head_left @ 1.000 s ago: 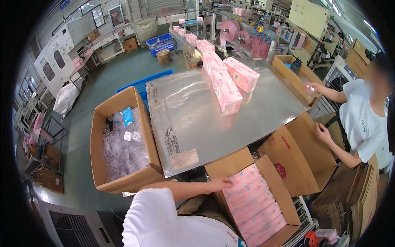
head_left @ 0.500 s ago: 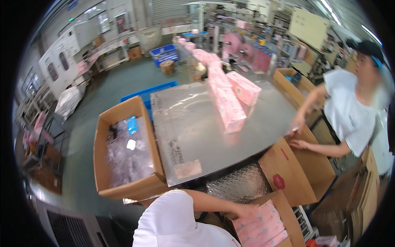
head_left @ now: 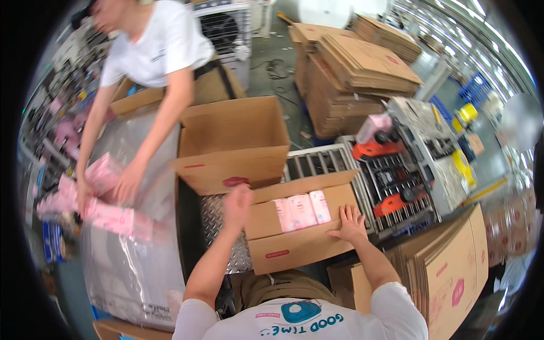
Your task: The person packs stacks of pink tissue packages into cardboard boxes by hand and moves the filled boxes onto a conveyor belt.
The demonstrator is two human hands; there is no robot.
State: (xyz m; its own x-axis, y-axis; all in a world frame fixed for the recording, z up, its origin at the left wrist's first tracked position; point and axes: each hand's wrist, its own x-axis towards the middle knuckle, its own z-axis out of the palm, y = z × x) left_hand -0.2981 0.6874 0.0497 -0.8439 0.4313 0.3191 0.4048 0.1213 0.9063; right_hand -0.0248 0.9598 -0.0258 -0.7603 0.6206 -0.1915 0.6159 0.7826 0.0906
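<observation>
Packed carton (head_left: pixel 303 252): end flaps (head_left: pixel 262 221) newly folded over pink packs (head_left: pixel 297 213); right hand (head_left: pixel 348 224) at its right end, fingers spread, gripping nothing; left hand (head_left: pixel 237 207) beside its left, blurred, fingers' grip unclear.

Packing workshop: roller conveyor (head_left: pixel 318 163), flattened cartons (head_left: pixel 371 59)

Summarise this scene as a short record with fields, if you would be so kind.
Left hand: blurred, by the packed carton's left end; contact unclear
Right hand: fingers spread on that carton's right side
Carton contents: pink packs
Beyond it: second open carton
Left side: co-worker's hands at pink packages on metal table
Background: stacked flat cartons
</observation>
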